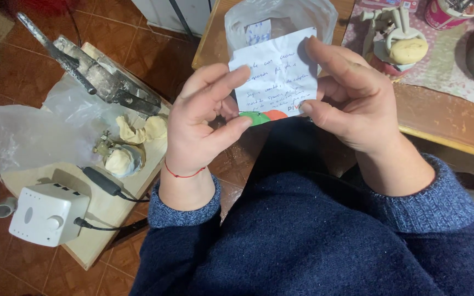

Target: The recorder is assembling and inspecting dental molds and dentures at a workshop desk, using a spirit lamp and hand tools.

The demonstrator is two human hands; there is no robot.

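Both hands pinching a small handwritten note above the lap.

Nearest, dark blue sleeves; a red thread at the left wrist. Left hand [204, 118] gripping the note [276, 74] at its lower left edge, by a green and orange mark; right hand [349, 96] clamping the right edge, thumb below, fingers on top. To the left, a low board [100, 211] with a white box [48, 212], dough lumps [138, 129] and a metal press [97, 74]. Beyond, a clear bag [281, 16] on a wooden table [445, 118].

White handwritten paper slip [278, 74], green and orange at its lower edge; clear plastic bag [281, 19] with small white label [258, 32] just behind slip; pink can [448, 13] far right of slip.
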